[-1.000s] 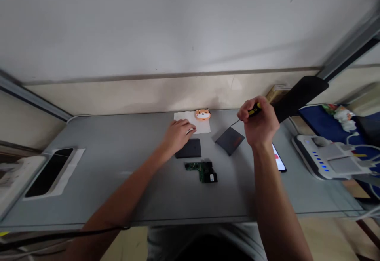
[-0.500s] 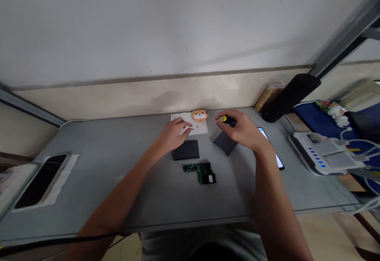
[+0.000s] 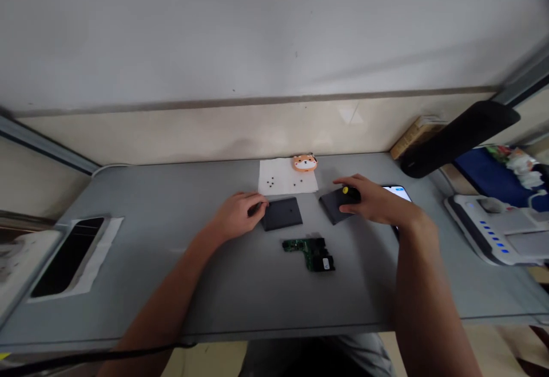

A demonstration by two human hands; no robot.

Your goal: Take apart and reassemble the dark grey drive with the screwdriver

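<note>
Shifted off the paper [image 3: 277, 170], the left hand [image 3: 237, 215] is curled, pinch unclear; right of it, the likely stiff cover [image 3: 283, 215] is best held edgewise.

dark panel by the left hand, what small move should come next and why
Perhaps steady the dark panel with the left hand, since its fingertips are at the panel's left edge while the right hand holds the yellow-ended tool.
</note>
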